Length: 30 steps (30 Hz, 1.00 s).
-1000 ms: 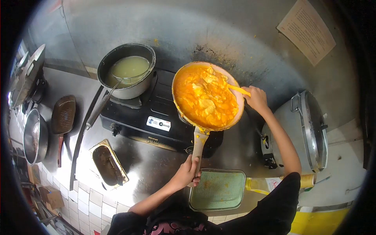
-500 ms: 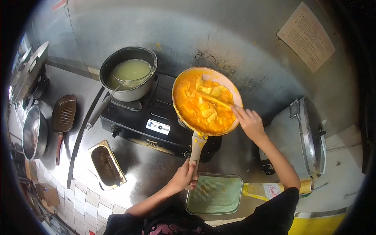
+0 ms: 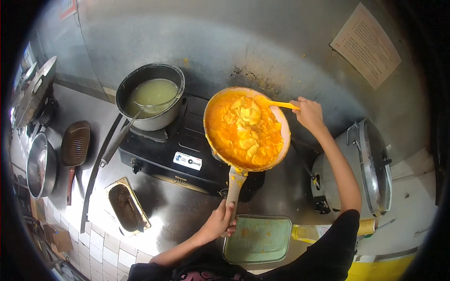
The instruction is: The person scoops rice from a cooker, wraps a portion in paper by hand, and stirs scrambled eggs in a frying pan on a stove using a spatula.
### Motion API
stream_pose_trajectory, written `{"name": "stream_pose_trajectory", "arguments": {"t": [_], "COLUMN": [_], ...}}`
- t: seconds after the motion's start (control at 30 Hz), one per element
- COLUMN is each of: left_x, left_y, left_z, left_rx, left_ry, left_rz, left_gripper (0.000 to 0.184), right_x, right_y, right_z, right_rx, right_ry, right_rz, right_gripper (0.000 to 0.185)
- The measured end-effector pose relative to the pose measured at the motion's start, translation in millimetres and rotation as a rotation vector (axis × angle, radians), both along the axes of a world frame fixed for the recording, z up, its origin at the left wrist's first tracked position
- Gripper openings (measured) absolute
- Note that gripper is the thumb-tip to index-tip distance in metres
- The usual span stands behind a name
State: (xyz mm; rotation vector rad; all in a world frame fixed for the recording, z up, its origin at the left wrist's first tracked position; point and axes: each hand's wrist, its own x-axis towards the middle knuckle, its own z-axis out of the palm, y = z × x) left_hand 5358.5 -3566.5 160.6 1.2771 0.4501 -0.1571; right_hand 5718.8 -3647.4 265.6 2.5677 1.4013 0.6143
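My left hand is closed around the pale handle of a frying pan, which sits over the right side of a black gas stove. Wet orange-yellow food in soft lumps, resembling scrambled egg, fills most of the pan. In my right hand is the handle of a yellow spatula. Its head dips into the food by the pan's upper right rim, partly hidden there.
Left on the stove stands a dark pot of pale green liquid with a wire strainer resting in it. A green-lined tray lies near my body. Right stands a large lidded cooker; left are a grill pan and a metal container.
My right hand has moved up and slightly right, carrying the spatula from the pan's middle to its upper right rim. The left hand keeps its hold on the handle.
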Motion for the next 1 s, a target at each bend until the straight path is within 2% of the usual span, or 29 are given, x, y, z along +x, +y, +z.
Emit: {"name": "stream_pose_trajectory", "arguments": {"t": [0.33, 0.4, 0.47, 0.57, 0.73, 0.8, 0.87, 0.9, 0.97, 1.0], "left_x": [1.4, 1.6, 0.6, 0.4, 0.7, 0.6, 0.3, 0.4, 0.4, 0.3], "left_y": [9.4, 9.0, 9.0, 7.6, 4.0, 3.0, 1.7, 1.8, 1.2, 0.7], "left_z": [5.3, 4.5, 6.2, 4.3, -3.9, -4.0, -3.8, -3.8, -7.3, -8.6], "left_rx": [-0.008, -0.092, -0.068, -0.061, -0.123, -0.025, -0.027, -0.032, -0.063, -0.096], "left_ry": [0.038, 0.038, 0.047, 0.047, 0.047, 0.019, 0.009, -0.001, 0.001, 0.004], "left_rz": [-0.087, -0.074, -0.064, -0.063, -0.061, -0.034, -0.027, -0.016, -0.022, -0.028], "left_gripper": [0.035, 0.03, 0.029, 0.029, 0.028, 0.028, 0.028, 0.028, 0.028, 0.028], "right_x": [43.7, 40.3, 30.5, 10.8, -34.5, -41.8, -38.5, -37.4, -34.0, -26.2], "right_y": [56.4, 59.5, 55.6, 40.6, 8.2, -2.0, -8.9, -10.2, -11.6, -12.3], "right_z": [-37.6, -36.8, -30.8, -20.7, 7.9, 30.5, 51.9, 56.8, 63.9, 58.0], "right_rx": [0.05, 0.03, 0.037, 0.011, -0.015, -0.029, -0.06, -0.056, -0.066, -0.033], "right_ry": [0.444, 0.488, 0.642, 0.731, 0.633, 0.602, 0.62, 0.619, 0.349, 0.269], "right_rz": [0.258, 0.329, 0.361, 0.407, 0.47, 0.455, 0.277, 0.277, 0.132, 0.159], "right_gripper": [0.03, 0.03, 0.031, 0.031, 0.031, 0.03, 0.027, 0.027, 0.023, 0.021]}}
